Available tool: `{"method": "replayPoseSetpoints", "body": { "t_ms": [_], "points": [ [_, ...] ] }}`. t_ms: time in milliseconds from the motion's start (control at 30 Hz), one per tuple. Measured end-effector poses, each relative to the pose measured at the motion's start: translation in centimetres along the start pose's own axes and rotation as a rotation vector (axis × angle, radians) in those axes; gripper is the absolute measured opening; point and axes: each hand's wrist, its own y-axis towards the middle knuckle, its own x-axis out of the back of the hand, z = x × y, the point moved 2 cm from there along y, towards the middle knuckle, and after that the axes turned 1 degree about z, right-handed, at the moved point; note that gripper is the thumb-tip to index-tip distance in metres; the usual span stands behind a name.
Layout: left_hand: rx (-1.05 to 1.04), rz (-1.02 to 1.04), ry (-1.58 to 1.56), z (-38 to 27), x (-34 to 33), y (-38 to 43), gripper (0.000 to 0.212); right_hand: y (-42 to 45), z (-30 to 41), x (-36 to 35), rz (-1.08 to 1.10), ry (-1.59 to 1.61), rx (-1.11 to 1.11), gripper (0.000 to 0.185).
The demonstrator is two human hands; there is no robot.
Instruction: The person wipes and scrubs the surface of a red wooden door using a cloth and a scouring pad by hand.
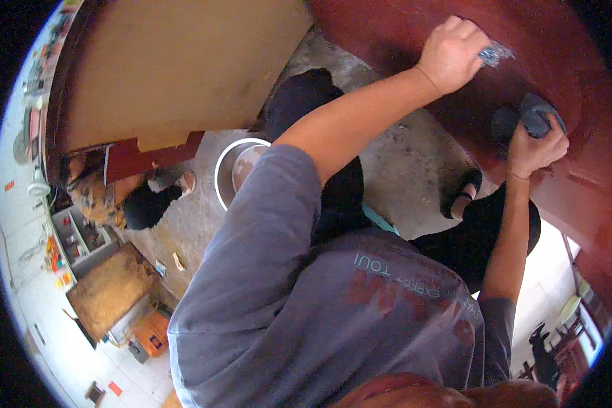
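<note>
A large, dark red panel (pixel 581 66) with a smooth, curved-looking surface fills the upper right. Against it, my left hand (pixel 451 56) grips a crumpled, shiny, partly clear wad (pixel 495 54); whether it is plastic or a wet cloth is unclear. Lower on the same panel, my right hand (pixel 538 145) holds a dark grey pad (pixel 535 120) pressed close to the surface. The pad's exact material cannot be told. A dark round shape beside it looks like a shadow or reflection.
A metal basin (pixel 223 176) with cloudy liquid stands on the concrete floor (pixel 403 163), partly behind my left arm. A tan board (pixel 183 66) rises at upper left; another person (pixel 99 194) crouches below it. A wooden-topped bench (pixel 113 288) and an orange case (pixel 150 334) stand lower left.
</note>
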Motion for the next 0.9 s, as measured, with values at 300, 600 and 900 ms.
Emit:
{"method": "replayPoseSetpoints", "body": {
  "t_ms": [300, 600, 900],
  "points": [
    [-0.037, -0.042, -0.075, -5.1, 0.3, 1.6, 0.026, 2.1, -0.1, 7.5, 0.441, 0.349, 0.041, 0.050],
    [-0.056, -0.085, -0.015, -4.0, 0.5, 3.4, 0.031, 2.6, -2.6, 7.8, 0.515, 0.367, -0.146, 0.052],
    [0.027, -0.003, 0.031, -4.7, 2.0, 4.0, 0.029, 2.5, 1.6, 6.2, 0.974, 0.660, -0.124, 0.064]
  ]
}}
